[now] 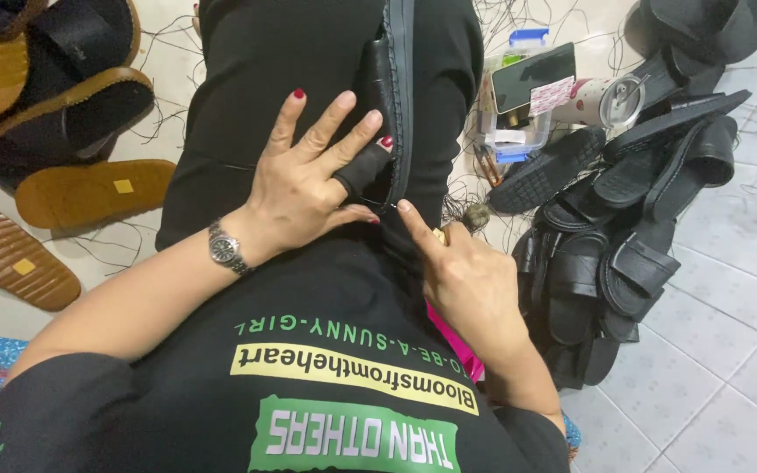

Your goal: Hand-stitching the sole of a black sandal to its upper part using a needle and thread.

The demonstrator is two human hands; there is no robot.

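A pale tiled floor (729, 350) spreads under the seated person, strewn with loose dark threads and crowded on both sides. The black sandal (394, 96) being worked lies on the person's lap, standing on edge along the dark trousers, its stitched rim facing the camera. The left hand (308, 180) lies spread flat against it, fingers open, the forefinger wearing a black guard and pressing the sandal's edge; it steadies rather than grips. The right hand (466, 280) is mostly curled closed with the forefinger stretched to the seam, and seems to pinch a thin thread there, though whether a needle is held cannot be told. A wristwatch (225, 249) sits on the left wrist.

To stitch well here, I judge the left hand should keep the rim pinned firmly so the seam does not twist, while the right draws the thread straight out and snug, staying close to the last stitch.

Room is tight. A heap of black sandals (606, 254) lies just beside the right elbow, with a clear plastic box (510, 131) and a tumbler (606, 101) beyond. Tan-soled sandals (72, 131) are stacked at the left. The freest room for pulling thread looks to be toward the bare tiles low on the right
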